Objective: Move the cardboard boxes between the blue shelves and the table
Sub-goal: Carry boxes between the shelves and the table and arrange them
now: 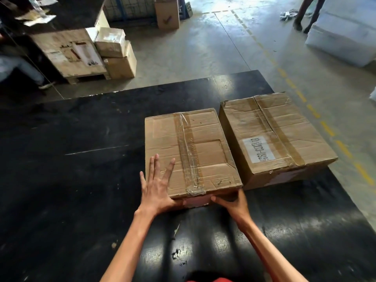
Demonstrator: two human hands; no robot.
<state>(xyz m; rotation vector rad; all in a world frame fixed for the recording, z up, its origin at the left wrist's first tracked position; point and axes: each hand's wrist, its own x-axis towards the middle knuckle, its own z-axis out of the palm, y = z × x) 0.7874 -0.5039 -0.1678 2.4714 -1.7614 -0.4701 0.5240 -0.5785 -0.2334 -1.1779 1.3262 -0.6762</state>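
Left hand [155,190] flat on taped box [203,147], right hand [234,202] gripping its edge; neighbouring label [258,149] unreadable

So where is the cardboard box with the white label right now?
The labelled box sits in the head view's right half, at the black table's right edge, just right of the clear-taped box.

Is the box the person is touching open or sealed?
Sealed. The box is closed flat on top, with clear tape along its seam.
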